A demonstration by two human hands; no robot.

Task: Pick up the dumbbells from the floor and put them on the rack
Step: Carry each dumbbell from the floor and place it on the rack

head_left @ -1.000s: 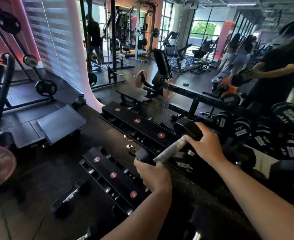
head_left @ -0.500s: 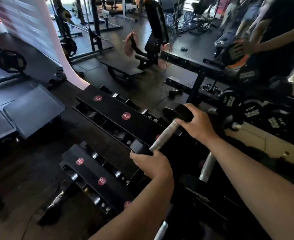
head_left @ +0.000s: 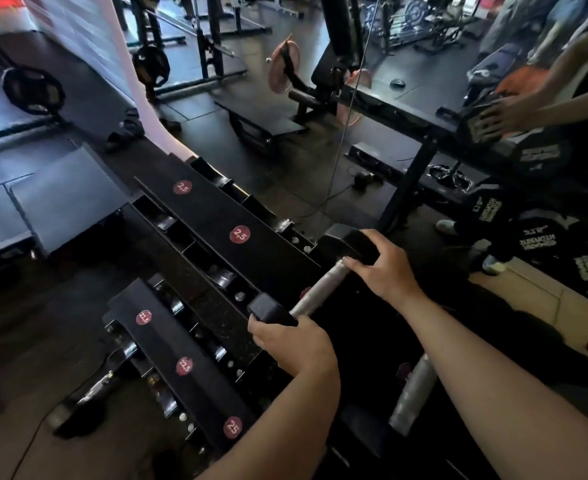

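A black hex dumbbell with a grey metal handle lies slanted over the upper tier of the black dumbbell rack. My left hand grips its near head. My right hand holds its far head, fingers over the end of the handle. The rack's tiers carry red round weight labels. Another dumbbell with a grey handle rests lower on the rack, under my right forearm. On the floor at lower left lies one more dumbbell, dark and partly hidden by the lower tier.
A mirror stands right behind the rack and reflects a person's arm and racked dumbbells. A grey step platform sits to the left. Weight plates, squat racks and a bench stand farther back on the dark floor.
The view has tilted down and moved closer to the rack. Both hands keep their hold on the dumbbell, which sits slightly lower over the upper tier.
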